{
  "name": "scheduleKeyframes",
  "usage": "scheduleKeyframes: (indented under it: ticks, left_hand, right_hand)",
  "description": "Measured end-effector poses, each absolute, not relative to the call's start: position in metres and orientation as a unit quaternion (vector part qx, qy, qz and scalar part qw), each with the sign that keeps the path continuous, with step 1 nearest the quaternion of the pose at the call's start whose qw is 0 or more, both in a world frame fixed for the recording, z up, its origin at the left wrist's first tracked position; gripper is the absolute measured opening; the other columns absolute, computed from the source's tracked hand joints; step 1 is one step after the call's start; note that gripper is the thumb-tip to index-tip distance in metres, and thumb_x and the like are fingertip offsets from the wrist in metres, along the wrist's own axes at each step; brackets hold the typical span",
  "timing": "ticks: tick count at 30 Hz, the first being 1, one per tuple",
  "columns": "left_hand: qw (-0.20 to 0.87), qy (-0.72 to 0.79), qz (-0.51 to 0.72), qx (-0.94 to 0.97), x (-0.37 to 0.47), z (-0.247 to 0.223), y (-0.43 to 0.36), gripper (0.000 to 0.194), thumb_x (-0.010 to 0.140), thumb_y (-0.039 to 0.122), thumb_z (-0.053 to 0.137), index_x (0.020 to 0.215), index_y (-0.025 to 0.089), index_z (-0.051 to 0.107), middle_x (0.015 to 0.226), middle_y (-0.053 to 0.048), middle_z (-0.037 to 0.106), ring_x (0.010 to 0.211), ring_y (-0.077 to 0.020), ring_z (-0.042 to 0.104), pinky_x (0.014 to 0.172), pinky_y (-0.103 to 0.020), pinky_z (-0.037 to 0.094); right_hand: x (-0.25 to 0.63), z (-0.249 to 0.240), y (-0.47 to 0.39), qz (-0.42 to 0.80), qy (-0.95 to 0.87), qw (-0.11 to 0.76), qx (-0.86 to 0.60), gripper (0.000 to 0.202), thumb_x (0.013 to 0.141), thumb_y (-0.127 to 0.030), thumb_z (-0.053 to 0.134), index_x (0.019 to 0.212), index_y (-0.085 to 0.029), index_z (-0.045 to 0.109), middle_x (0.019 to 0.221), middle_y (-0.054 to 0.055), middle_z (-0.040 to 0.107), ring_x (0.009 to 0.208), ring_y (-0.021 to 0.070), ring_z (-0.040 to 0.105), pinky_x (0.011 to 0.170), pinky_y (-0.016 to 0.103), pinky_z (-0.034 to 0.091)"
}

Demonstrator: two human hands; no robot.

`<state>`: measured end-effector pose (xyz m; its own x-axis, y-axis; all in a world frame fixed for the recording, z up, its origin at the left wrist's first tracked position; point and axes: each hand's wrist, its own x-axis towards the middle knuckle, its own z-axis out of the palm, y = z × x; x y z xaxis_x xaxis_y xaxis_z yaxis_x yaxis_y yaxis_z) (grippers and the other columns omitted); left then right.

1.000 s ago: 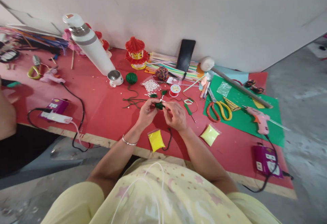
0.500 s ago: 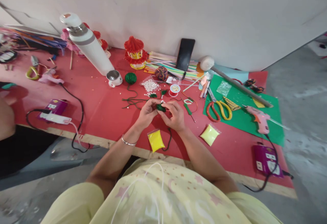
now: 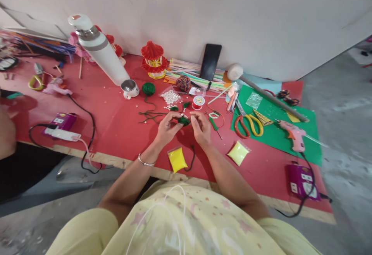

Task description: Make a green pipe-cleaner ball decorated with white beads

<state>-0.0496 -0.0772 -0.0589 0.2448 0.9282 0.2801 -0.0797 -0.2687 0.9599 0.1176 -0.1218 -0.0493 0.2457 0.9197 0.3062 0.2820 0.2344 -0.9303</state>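
A small dark green yarn piece [image 3: 183,121], perhaps crocheted, is pinched between the thumb and fingers of my left hand [image 3: 167,131]. My right hand [image 3: 201,131] is just right of it, thumb and fingertips close together; whatever they hold, if anything, is too small to make out. White beads lie right behind the green piece. A dark green yarn tail [image 3: 192,159] hangs down to the table beside a bright yellow packet [image 3: 177,160]. Beyond my hands are a bag of white beads [image 3: 171,96], a thread spool [image 3: 198,102] and a green yarn ball [image 3: 148,89].
A green-handled crochet hook [image 3: 215,126], scissors [image 3: 248,125], a pale yellow packet [image 3: 238,153] and a pink glue gun [image 3: 293,134] lie to the right. Behind stand a white thermos [image 3: 101,53], a red-topped ornament [image 3: 153,59] and a phone [image 3: 210,62]. Another person's arm [image 3: 6,133] shows at left.
My right hand has moved slightly right, away from the green piece it was touching. More of that piece now shows, still in my left hand.
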Motion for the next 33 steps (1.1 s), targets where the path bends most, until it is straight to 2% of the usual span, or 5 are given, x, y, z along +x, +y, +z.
scheduleKeyframes:
  ticks: [5, 11, 19, 25, 33]
  left_hand:
    - [0.507, 0.33, 0.492, 0.626, -0.047, -0.06, -0.077, 0.022, 0.08, 0.025, 0.075, 0.1, 0.021, 0.068, 0.1, -0.004, 0.068, 0.098, -0.0198, 0.063, 0.091, -0.034, 0.051]
    - [0.535, 0.392, 0.436, 0.608, -0.044, -0.062, -0.077, 0.02, 0.076, 0.024, 0.073, 0.094, 0.019, 0.065, 0.09, -0.002, 0.066, 0.08, -0.015, 0.061, 0.068, -0.025, 0.052]
    - [0.59, 0.4, 0.411, 0.568, -0.042, -0.064, -0.079, 0.024, 0.074, 0.022, 0.069, 0.097, 0.019, 0.06, 0.084, 0.002, 0.06, 0.054, -0.0075, 0.054, 0.044, -0.019, 0.048]
    - [0.587, 0.402, 0.412, 0.569, -0.044, -0.065, -0.078, 0.024, 0.074, 0.021, 0.068, 0.097, 0.02, 0.06, 0.082, 0.003, 0.061, 0.054, -0.0077, 0.056, 0.044, -0.019, 0.05]
    - [0.569, 0.414, 0.406, 0.583, -0.043, -0.061, -0.079, 0.022, 0.073, 0.021, 0.069, 0.094, 0.019, 0.062, 0.081, 0.003, 0.064, 0.05, -0.0066, 0.055, 0.045, -0.019, 0.048]
  right_hand:
    - [0.118, -0.05, -0.111, 0.477, -0.421, 0.545, -0.546, 0.053, 0.094, -0.066, 0.055, 0.119, -0.022, 0.07, 0.077, -0.001, 0.066, 0.052, 0.011, 0.053, 0.044, 0.024, 0.044]
    - [0.121, -0.051, -0.104, 0.475, -0.366, 0.588, -0.544, 0.046, 0.077, -0.052, 0.081, 0.11, -0.022, 0.073, 0.086, 0.0, 0.07, 0.066, 0.0117, 0.058, 0.052, 0.022, 0.047]
    - [0.121, -0.039, -0.112, 0.398, -0.487, 0.587, -0.509, 0.039, 0.087, -0.045, 0.074, 0.12, -0.023, 0.071, 0.102, 0.004, 0.071, 0.093, 0.0166, 0.066, 0.076, 0.027, 0.056]
    - [0.12, -0.041, -0.117, 0.379, -0.537, 0.567, -0.497, 0.045, 0.094, -0.044, 0.067, 0.135, -0.025, 0.062, 0.108, 0.006, 0.07, 0.097, 0.0174, 0.069, 0.077, 0.026, 0.056]
    - [0.118, -0.044, -0.114, 0.335, -0.546, 0.573, -0.511, 0.041, 0.094, -0.043, 0.067, 0.13, -0.024, 0.065, 0.113, 0.008, 0.073, 0.103, 0.02, 0.071, 0.09, 0.033, 0.059]
